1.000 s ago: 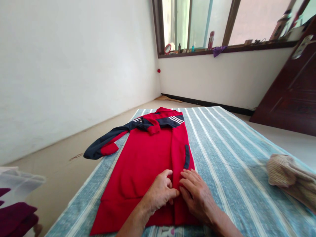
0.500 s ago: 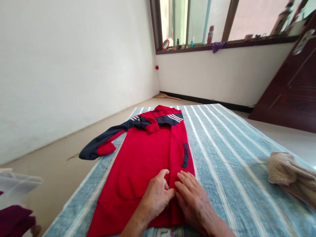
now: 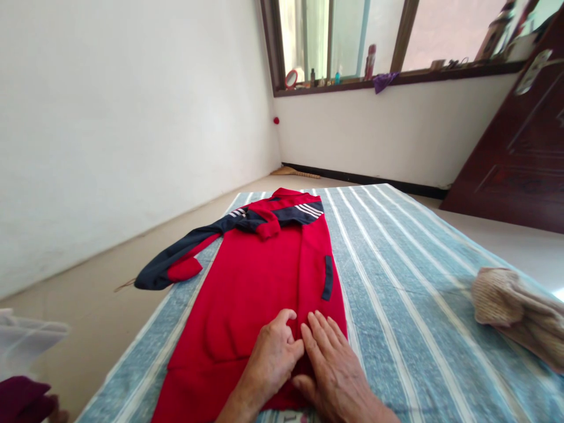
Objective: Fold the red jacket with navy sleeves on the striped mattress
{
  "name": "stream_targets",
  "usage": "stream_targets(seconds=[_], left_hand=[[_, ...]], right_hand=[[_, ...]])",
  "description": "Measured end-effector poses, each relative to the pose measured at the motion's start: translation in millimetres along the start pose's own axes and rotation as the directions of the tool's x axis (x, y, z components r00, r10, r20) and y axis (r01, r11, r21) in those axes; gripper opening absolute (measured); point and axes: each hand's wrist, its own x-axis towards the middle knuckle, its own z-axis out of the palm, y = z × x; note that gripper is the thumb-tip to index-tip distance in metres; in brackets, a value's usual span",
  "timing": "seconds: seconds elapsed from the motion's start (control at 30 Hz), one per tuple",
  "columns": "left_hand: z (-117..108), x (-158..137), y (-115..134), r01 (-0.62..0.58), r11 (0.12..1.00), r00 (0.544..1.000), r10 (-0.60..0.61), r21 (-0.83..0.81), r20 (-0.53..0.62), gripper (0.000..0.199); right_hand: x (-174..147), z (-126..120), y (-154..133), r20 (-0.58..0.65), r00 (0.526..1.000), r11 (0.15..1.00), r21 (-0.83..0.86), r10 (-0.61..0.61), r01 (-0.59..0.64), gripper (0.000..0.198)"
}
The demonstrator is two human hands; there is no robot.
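Observation:
A red and navy jacket (image 3: 264, 282) with white shoulder stripes lies lengthwise on a striped blue sheet. Its right side is folded inward, with a dark pocket strip (image 3: 327, 278) showing on the folded part. My left hand (image 3: 273, 355) rests on the red cloth near the hem, index finger and thumb apart and its other fingers mostly hidden. Flat on the folded edge, fingers stretched out, lies my right hand (image 3: 332, 364), right beside the left thumb. One navy sleeve (image 3: 176, 258) hangs out toward the left edge; the other sleeve's red cuff (image 3: 268, 228) lies across the upper body.
Beige knitted cloth (image 3: 500, 296) lies on the sheet (image 3: 388, 264) at the right. White plastic and dark purple cloth (image 3: 22, 399) are at lower left. Beyond stand a white wall, a windowsill (image 3: 343, 87) with small items, a broom (image 3: 293, 172) and a brown door (image 3: 520, 153).
My right hand has shifted slightly left and flattened along the folded edge, its thumb now spread out. My left hand stays nearly in place. The view has turned slightly.

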Motion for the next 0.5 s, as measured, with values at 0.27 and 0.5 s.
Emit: stream_targets(seconds=[0.27,0.5], left_hand=[[-1,-2,-2,0.009,0.998,0.998,-0.005,-0.055,0.069,0.041],[-7,-11,-5,-0.056,0.987,0.998,0.058,-0.15,0.008,0.034]], right_hand=[[-5,5,-2,0.022,1.0,0.998,-0.069,0.015,-0.013,0.076],[-8,3,-5,-0.042,0.994,0.983,-0.162,-0.097,0.09,0.076]])
